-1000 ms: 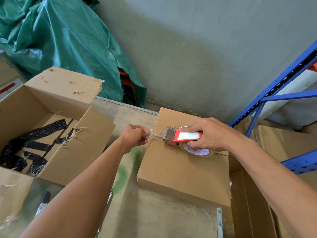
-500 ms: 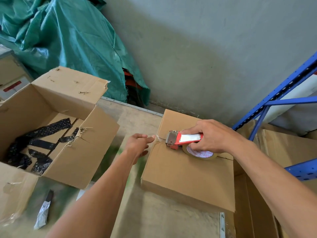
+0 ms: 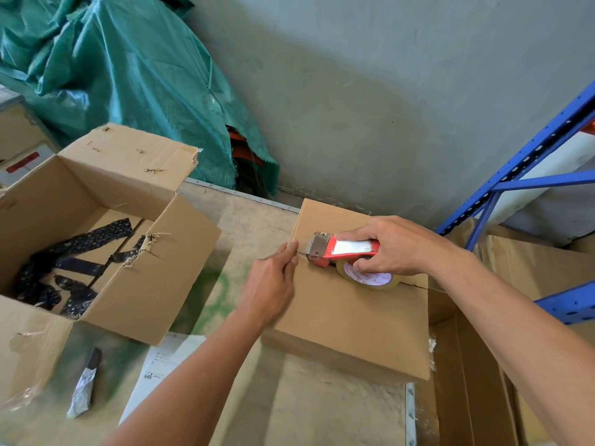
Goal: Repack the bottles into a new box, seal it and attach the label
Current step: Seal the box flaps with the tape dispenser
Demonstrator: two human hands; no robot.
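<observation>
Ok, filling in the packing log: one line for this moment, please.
phase: sealing | right hand: gripping tape dispenser on closed box | left hand: pressing tape end at box edge | label: not attached

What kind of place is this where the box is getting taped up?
Most likely a warehouse or stockroom packing area. Blue metal racking stands at the right, flattened cardboard is stacked beside the table, a green tarp covers goods against a bare concrete wall, and a tape dispenser runs over a closed carton.
</observation>
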